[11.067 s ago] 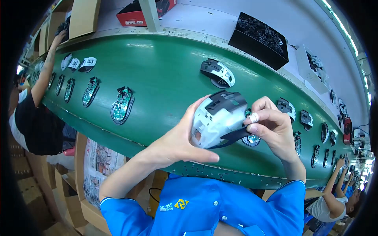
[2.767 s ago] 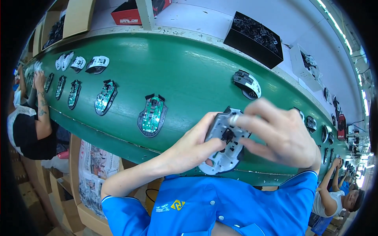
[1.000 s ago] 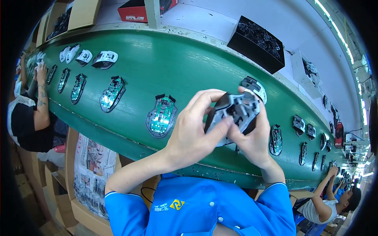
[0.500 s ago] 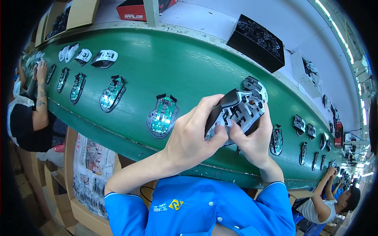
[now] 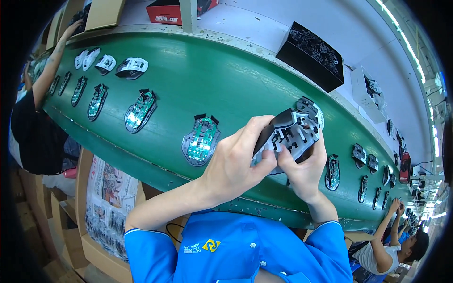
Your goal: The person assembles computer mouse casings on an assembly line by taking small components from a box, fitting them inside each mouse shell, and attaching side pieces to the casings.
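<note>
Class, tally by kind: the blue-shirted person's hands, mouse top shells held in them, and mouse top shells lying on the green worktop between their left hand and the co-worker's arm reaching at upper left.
Hands (left hand, right hand): 2
Held top shell: 1
Lying top shells: 4
Total: 7

You're brightly lit: light tubes (image 5: 406,44) glare upper right, the green surface (image 5: 174,75) gleams, your fingers (image 5: 265,163) look crisp, edges bowing into black.
</note>
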`<state>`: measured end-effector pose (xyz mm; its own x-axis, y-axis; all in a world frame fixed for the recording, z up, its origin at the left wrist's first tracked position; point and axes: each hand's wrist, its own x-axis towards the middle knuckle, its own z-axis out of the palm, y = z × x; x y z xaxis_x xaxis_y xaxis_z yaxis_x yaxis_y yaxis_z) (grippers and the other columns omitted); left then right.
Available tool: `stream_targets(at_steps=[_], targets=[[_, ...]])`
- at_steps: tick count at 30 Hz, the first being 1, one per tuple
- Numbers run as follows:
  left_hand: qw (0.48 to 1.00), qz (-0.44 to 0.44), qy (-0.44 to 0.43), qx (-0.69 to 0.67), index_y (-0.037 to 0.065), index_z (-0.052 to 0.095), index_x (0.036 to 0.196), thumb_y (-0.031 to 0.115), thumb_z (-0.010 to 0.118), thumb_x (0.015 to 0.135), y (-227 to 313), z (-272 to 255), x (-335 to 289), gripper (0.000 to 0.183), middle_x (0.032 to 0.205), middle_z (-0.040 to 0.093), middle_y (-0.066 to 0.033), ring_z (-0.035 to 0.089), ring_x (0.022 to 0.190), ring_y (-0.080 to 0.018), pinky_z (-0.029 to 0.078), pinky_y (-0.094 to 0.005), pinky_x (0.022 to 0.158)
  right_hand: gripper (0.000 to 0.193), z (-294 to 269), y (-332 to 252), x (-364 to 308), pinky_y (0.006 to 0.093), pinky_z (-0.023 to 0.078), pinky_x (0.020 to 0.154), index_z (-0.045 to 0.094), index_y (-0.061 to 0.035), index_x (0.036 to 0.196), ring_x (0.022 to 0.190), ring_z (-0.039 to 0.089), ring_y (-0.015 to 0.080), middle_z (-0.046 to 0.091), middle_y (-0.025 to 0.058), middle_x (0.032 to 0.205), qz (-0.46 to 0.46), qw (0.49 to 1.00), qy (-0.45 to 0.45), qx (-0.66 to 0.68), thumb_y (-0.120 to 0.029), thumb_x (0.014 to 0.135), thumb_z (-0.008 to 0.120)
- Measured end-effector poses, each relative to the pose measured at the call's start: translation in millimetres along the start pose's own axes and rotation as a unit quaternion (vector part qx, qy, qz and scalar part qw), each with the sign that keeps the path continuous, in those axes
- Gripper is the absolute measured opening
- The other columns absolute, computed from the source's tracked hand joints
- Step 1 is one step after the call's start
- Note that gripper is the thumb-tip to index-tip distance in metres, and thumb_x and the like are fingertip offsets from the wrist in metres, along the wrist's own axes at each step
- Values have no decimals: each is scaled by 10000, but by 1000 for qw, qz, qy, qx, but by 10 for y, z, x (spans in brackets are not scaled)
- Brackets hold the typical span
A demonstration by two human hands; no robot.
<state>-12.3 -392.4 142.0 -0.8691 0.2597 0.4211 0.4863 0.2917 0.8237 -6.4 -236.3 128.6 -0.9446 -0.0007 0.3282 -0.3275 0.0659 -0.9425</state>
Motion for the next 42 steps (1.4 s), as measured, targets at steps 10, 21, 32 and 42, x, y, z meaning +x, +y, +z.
stream_targets(at_steps=[10, 21, 32, 42], targets=[[1000, -21, -4, 4, -23, 414, 1200, 36, 594, 778, -11, -171, 17, 462, 888, 608, -218, 642, 758, -351, 518, -392, 655, 498, 88, -83, 164, 253, 476, 774, 454, 9, 1166, 859, 565, 109, 573, 70, 976, 2, 998, -44, -42, -2, 712, 659], [813, -312, 137, 472, 34, 393, 1316, 461, 629, 785, -949, -2162, 244, 721, 884, 674, -143, 648, 835, -326, 491, -432, 752, 312, 208, 1096, 1338, 263, 503, 501, 551, -116, 1069, 871, 532, 212, 500, 56, 925, -351, 683, -40, -639, -83, 759, 561], [749, -361, 37, 555, 244, 486, 1300, 758, 435, 741, -2168, -2694, 986, 762, 1162, 586, -219, 563, 1083, -371, 452, -457, 888, 277, -361, 57, 859, 363, 497, 679, 588, -61, 979, 808, 594, 283, 570, 104, 906, -56, 901, -121, -413, -179, 755, 701], [865, -160, 38, 474, -27, 471, 1251, 419, 752, 646, -2402, -2425, 1139, 803, 1149, 577, -227, 554, 1067, -331, 457, -391, 878, 354, -772, 517, -372, 343, 508, 550, 562, -20, 1026, 854, 563, 228, 525, 85, 839, 22, 752, -190, -631, -194, 739, 672]])
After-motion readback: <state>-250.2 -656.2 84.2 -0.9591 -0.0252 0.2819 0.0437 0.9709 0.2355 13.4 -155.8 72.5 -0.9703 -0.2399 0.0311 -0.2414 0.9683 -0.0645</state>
